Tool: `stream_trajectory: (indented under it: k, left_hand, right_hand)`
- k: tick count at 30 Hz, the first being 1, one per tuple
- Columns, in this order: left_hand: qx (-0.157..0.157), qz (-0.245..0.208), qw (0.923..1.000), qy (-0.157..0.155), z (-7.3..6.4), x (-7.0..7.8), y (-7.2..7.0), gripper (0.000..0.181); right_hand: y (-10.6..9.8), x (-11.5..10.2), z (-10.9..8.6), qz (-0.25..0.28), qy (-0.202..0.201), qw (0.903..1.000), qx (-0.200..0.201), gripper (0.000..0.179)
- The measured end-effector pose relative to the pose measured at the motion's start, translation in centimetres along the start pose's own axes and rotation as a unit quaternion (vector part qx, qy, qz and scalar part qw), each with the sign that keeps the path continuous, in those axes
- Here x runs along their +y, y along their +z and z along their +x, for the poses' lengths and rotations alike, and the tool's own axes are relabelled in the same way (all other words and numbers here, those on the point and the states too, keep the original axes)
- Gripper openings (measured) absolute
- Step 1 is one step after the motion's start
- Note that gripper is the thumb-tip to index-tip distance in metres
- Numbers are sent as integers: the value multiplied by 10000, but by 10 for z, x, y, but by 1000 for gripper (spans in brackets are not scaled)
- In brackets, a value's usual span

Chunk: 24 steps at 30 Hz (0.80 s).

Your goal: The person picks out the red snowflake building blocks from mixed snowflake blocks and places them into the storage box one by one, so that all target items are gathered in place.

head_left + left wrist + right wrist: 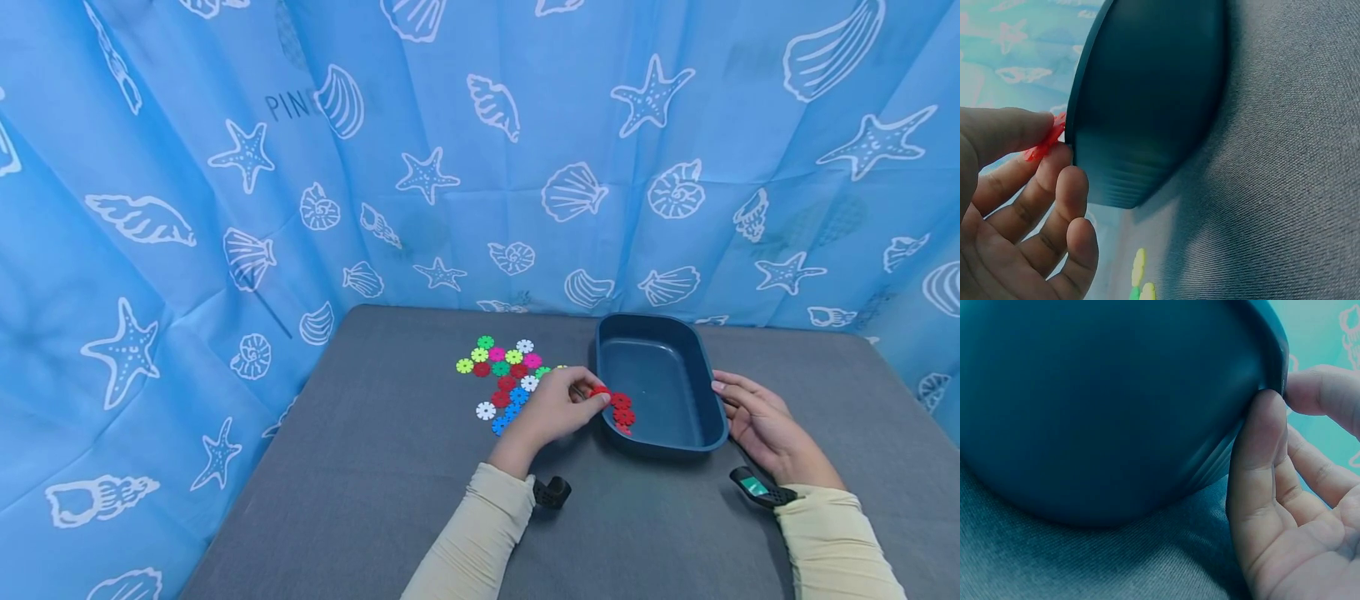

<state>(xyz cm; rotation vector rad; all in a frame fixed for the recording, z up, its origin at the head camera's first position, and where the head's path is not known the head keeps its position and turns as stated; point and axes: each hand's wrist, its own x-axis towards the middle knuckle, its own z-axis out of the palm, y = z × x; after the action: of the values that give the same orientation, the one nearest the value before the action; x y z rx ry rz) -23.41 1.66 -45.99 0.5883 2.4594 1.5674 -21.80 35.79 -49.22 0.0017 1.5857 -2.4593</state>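
Note:
My left hand (551, 410) pinches a red notched plastic disc (1046, 141) between thumb and fingertips, at the left rim of a dark blue plastic basin (654, 321). More red discs (622, 415) form a short row down inside that basin's left wall; whether they are joined to the pinched one I cannot tell. On the right, my right hand (765, 425) grips the basin's rim, with digits at the rim and against the outer wall (1147, 425). Coloured notched discs (500, 368) lie left of my left hand, which hides some of them.
A grey cloth-covered table (360, 467) carries everything. Behind and to the left hangs a blue curtain (465, 200) printed with shells and starfish. A black band (552, 492) sits at the left wrist, another (761, 487) at the right.

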Motion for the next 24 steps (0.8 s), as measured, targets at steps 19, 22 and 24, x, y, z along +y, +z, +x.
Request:
stream_trajectory:
  k: [19,22,24]
  left_hand:
    - [106,58,9999,-47,-1,1,5,15]
    - [127,75,9999,-59,-1,3,5,17]
    - [141,86,9998,-59,-1,3,6,19]
  right_hand:
    - [0,0,0,68,51,10000,-3,23]
    - [0,0,0,48,65,10000,10,24]
    - [-1,0,0,29,97,9999,25,23]
